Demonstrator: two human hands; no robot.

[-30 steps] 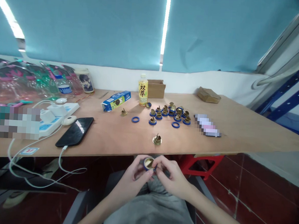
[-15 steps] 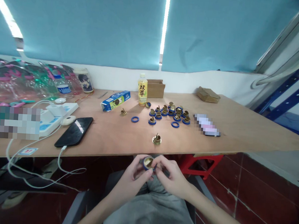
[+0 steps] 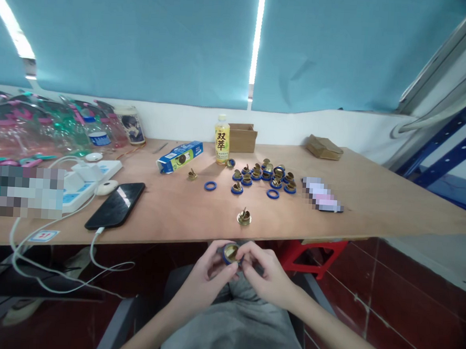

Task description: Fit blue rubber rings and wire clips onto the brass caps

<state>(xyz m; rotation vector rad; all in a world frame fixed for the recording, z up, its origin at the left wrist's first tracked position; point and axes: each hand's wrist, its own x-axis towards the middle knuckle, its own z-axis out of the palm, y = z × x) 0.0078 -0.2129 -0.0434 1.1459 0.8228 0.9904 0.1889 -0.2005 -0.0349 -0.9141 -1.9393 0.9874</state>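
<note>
Below the front edge of the wooden table (image 3: 373, 204), over my lap, my left hand (image 3: 205, 275) and my right hand (image 3: 268, 279) together pinch a small brass cap with a blue ring (image 3: 231, 253) around it. One bare brass cap (image 3: 244, 217) stands alone on the table just beyond my hands. Further back lies a cluster of several brass caps with blue rings (image 3: 265, 175). Loose blue rings (image 3: 210, 186) lie beside them, and another small brass cap (image 3: 192, 174) sits to the left.
A yellow drink bottle (image 3: 221, 139), a cardboard box (image 3: 242, 137) and a blue carton (image 3: 180, 156) stand at the back. At the left are a charging black phone (image 3: 115, 205), a white power strip (image 3: 78, 183) and cables. A red stool (image 3: 310, 255) stands under the table.
My hands have kept the ringed cap between them and shifted only slightly, fingers working around it. Nothing on the table has moved.
</note>
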